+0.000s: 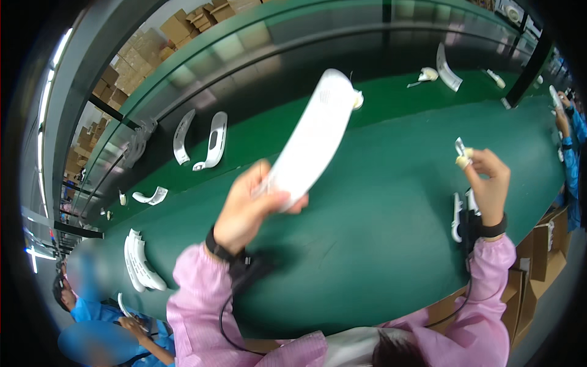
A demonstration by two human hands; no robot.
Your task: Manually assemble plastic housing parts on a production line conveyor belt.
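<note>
Pink sleeves up front: left hand grips a long white curved plastic shell by its lower end, raised over the green table. Right hand pinches a small clip. Best keep that shell steady, I'd say.

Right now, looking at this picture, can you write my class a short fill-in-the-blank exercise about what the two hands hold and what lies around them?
1. The left hand holds up a long curved white plastic ____.
2. The right hand pinches a small part between its ____.
3. The table under both hands is covered in ____ material.
4. Both arms wear ____ sleeves.

Missing words: shell; fingertips; green; pink
</note>
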